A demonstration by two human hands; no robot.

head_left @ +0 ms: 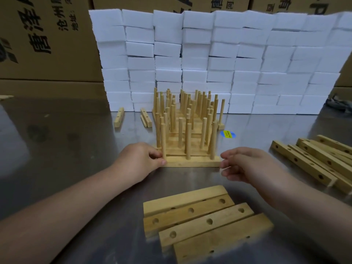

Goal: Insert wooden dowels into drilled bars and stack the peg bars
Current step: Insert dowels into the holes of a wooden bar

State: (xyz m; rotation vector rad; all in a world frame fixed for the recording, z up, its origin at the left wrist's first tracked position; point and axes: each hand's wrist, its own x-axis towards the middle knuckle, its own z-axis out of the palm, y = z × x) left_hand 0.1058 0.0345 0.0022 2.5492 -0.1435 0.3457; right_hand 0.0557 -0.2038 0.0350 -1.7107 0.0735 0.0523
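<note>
A row of finished peg bars (187,121), each with upright wooden dowels, stands on the metal table (66,141) in the middle. The nearest peg bar (192,162) carries three upright dowels. My left hand (142,159) pinches its left end by the leftmost dowel. My right hand (245,164) is at the bar's right end, fingers loosely curled, fingertips touching or just off the wood. Several drilled bars without dowels (202,220) lie flat in front of me. More drilled bars (320,161) are piled at the right.
A wall of white foam blocks (209,60) stands behind the peg bars, with cardboard boxes (43,39) behind it. Two small wooden pieces (119,117) (146,117) lie at the foam's foot. A blue and yellow sticker (228,134) is on the table.
</note>
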